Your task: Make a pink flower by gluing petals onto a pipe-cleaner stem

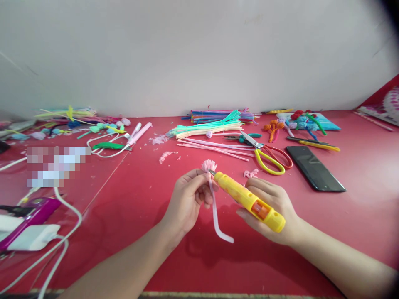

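Note:
My left hand (190, 193) is closed, pinching a pink pipe-cleaner flower (208, 165) just beneath its fluffy head. Its pale pink stem (215, 220) hangs down and bends to the right at the bottom. In my right hand (274, 203) is a yellow glue gun (249, 199), gripped around its body and angled toward the flower. The gun's metal nozzle is at the underside of the flower head, close to my left fingertips. Whether glue is coming out cannot be seen. Pink fluffy scraps (251, 172) lie on the table just behind my right hand.
Scissors (264, 153) with red and yellow handles lie beyond my right hand, beside a black phone (314, 168). Bundles of pipe cleaners (208, 126) lie near the wall. White cables (73, 207) and a purple-and-white device (31, 224) occupy the left side of the red table (124, 216).

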`<control>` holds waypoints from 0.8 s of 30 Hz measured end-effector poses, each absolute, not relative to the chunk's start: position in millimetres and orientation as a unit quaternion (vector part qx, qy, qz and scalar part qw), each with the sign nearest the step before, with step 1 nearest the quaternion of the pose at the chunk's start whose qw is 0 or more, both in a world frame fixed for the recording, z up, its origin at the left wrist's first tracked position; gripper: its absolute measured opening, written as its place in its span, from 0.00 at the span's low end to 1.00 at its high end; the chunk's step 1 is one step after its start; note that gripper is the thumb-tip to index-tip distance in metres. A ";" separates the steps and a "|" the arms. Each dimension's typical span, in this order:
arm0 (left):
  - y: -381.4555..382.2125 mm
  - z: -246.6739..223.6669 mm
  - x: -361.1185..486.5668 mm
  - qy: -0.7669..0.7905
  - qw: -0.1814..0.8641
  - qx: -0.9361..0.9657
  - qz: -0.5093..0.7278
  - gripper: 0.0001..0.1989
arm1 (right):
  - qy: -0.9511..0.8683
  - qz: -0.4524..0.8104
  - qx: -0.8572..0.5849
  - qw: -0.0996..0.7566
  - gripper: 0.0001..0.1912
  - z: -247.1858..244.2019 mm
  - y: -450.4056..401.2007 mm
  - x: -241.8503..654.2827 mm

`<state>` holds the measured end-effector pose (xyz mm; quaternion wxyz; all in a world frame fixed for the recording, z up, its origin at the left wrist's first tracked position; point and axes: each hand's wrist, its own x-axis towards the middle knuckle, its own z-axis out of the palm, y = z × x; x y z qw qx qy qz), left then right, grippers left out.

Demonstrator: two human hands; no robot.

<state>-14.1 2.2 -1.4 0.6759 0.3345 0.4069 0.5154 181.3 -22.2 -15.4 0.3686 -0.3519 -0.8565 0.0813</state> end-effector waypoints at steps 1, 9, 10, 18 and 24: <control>2.3 -1.7 -14.2 0.404 0.678 0.333 0.516 0.06 | -0.857 0.081 -0.354 0.366 0.11 -15.9 -22.2 181.4; 1.8 -2.0 -14.0 0.406 0.679 0.331 0.515 0.05 | -0.853 0.069 -0.359 0.372 0.12 -15.4 -22.3 180.6; 1.6 -1.7 -13.9 0.409 0.677 0.330 0.514 0.05 | -0.854 0.068 -0.360 0.370 0.12 -15.2 -22.3 180.4; 1.5 -1.7 -13.9 0.418 0.667 0.344 0.512 0.06 | -0.850 0.060 -0.367 0.374 0.13 -15.3 -22.7 178.9; 1.4 -2.1 -13.6 0.421 0.666 0.343 0.511 0.06 | -0.851 0.058 -0.373 0.365 0.13 -15.3 -22.6 179.2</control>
